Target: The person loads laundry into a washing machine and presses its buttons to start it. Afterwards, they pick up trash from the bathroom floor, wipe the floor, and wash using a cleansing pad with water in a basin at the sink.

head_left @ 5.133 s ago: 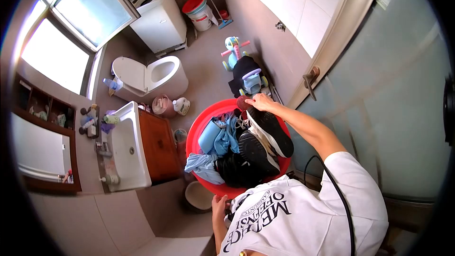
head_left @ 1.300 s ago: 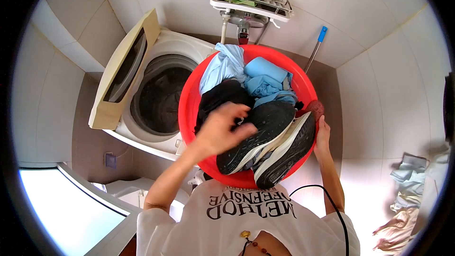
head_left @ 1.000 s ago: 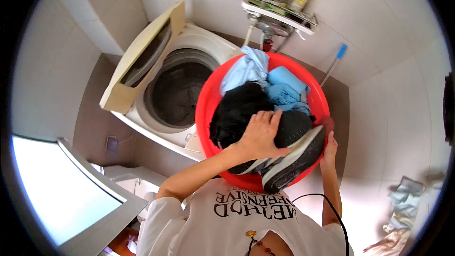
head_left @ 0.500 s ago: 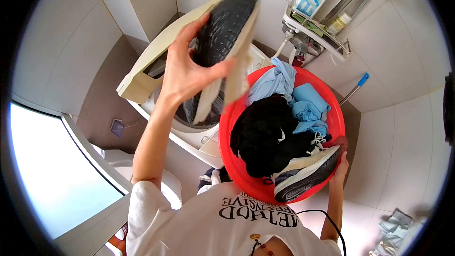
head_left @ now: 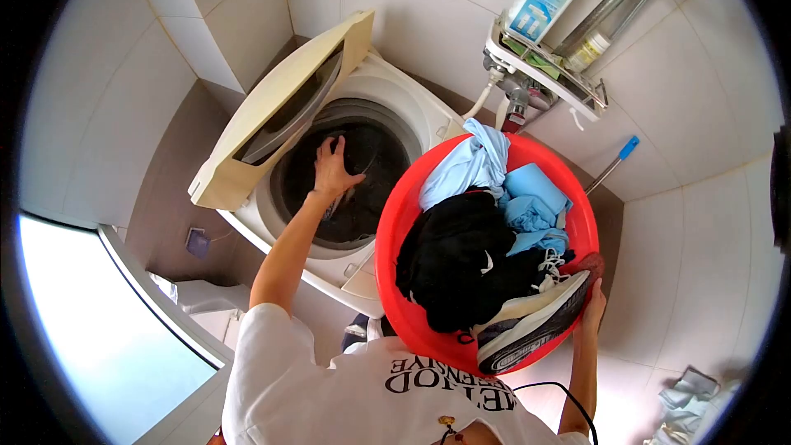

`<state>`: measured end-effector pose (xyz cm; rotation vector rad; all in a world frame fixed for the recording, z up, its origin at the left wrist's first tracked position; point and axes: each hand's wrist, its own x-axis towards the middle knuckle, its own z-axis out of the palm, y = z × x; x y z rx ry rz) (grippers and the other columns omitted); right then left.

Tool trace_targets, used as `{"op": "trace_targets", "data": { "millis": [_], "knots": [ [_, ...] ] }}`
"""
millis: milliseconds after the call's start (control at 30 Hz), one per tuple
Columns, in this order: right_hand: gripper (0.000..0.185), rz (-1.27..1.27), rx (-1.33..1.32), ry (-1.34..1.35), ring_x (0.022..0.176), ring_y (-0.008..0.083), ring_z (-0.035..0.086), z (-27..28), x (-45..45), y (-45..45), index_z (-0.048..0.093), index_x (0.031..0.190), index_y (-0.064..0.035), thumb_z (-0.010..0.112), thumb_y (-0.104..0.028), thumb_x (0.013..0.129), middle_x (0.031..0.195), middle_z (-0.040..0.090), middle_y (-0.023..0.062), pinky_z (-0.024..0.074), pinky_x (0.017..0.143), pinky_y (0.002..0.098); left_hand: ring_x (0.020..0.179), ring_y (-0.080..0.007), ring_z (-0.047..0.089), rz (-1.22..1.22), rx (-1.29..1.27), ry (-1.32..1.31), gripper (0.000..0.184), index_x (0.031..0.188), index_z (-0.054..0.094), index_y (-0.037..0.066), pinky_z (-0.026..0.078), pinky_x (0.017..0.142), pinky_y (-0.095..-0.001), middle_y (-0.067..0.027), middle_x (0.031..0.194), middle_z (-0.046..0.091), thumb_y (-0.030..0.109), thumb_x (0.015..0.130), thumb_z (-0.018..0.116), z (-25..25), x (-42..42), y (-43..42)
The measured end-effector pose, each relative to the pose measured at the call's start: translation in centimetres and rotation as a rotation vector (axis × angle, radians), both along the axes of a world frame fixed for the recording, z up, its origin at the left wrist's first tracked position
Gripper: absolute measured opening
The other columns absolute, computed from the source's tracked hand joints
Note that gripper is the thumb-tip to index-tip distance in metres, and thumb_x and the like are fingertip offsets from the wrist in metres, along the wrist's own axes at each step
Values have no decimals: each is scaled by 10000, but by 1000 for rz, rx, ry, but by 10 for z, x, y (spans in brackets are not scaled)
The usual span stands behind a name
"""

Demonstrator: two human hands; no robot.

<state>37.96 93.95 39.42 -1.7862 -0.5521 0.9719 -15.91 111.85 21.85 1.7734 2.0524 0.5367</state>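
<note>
A round red plastic basin (head_left: 389, 264) is sitting close in front of the person's body, tilted a little toward them and carrying a mixed load. The right hand (head_left: 595, 309) is gripping its right rim; most of the fingers are hidden there, so how they are spaced one cannot tell. A rough reddish-brown bundle (head_left: 592, 264) is lying at that rim, touching the hand. The basin is probably feeling stiff but heavy on one side, its smooth rim being best held from opposite edges.

Inside, a black-and-cream sports shoe with a ridged sole (head_left: 535, 325) is lying on its side along the near right wall. It is likely being light, firm at the sole and soft above, and offering its best hold across the midsole or heel. Black cloth with a small white mark (head_left: 457, 255) and pale blue cloth (head_left: 471, 166) are filling the rest, limp and easily bunched.

Beyond, the left hand (head_left: 334, 169) is hanging within the dark round drum (head_left: 383, 206) of a white top-loading washing machine (head_left: 420, 103), fingers spread and thumb apart. Something pale is showing beneath it, too obscured to identify. The cream hinged lid (head_left: 272, 103) is standing raised.
</note>
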Motion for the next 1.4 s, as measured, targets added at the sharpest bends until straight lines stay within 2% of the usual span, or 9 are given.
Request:
{"op": "trace_targets", "data": {
  "millis": [100,167,300,533,733,1033,1067,1233,1400],
  "knots": [
    [480,2,-14,39,840,189,597,-13,9,8,582,1073,29,461,-416,939,986,623,86,481,766,323,1273,-415,286,129,-302,89,1064,1363,327,-8,309,1044,-446,-281,1387,261,409,529,839,1,-5,15],
    [476,-22,-2,22,846,185,594,-5,-2,13,583,1078,25,471,-415,936,988,624,83,475,776,316,1127,-290,485,-87,-126,-211,732,1260,458,-7,429,928,-376,-223,1246,462,301,680,781,-23,-13,37],
    [467,10,17,26,865,180,589,-4,5,6,583,1091,17,481,-411,933,995,624,84,466,796,309,800,-99,600,-402,115,-700,245,1005,596,-24,495,738,-255,-65,877,648,131,826,658,127,48,30],
    [433,-24,35,99,840,152,569,-18,68,4,595,1034,23,512,-387,925,961,617,68,463,773,302,747,-230,575,-1061,186,-760,381,882,536,-43,483,624,-320,-158,796,574,306,806,668,241,278,-110],
    [429,-8,61,82,827,152,576,-7,66,-9,601,1021,21,497,-386,932,939,619,64,466,757,291,826,-347,556,-909,212,-172,712,1099,435,-126,494,683,-362,-217,923,539,383,692,722,215,360,-192],
    [441,90,239,193,906,213,594,-51,58,-50,556,1122,-18,416,-402,956,1076,604,103,490,775,347,892,-333,560,-875,55,-833,499,1066,555,-4,464,786,-391,-160,943,557,119,620,744,240,258,-188],
    [434,-28,182,-318,911,219,596,-32,-2,-35,551,1126,-14,420,-392,957,1085,600,106,489,782,351,888,-327,557,-850,32,-934,494,1060,566,2,461,786,-384,-155,945,560,107,612,747,257,227,-177],
    [410,3,77,132,911,231,594,-13,15,-33,538,1134,13,448,-344,953,1083,594,110,485,789,355,995,-198,548,-457,462,-644,547,1149,522,26,464,818,-312,-99,1048,565,72,654,750,270,91,-121],
    [410,6,66,82,872,221,598,-5,-9,-29,554,1110,10,448,-354,954,1017,612,102,486,774,359,953,-210,600,-9,169,-504,505,1137,468,42,446,821,-315,-149,974,622,-11,684,686,187,8,-73]
  ]
}}
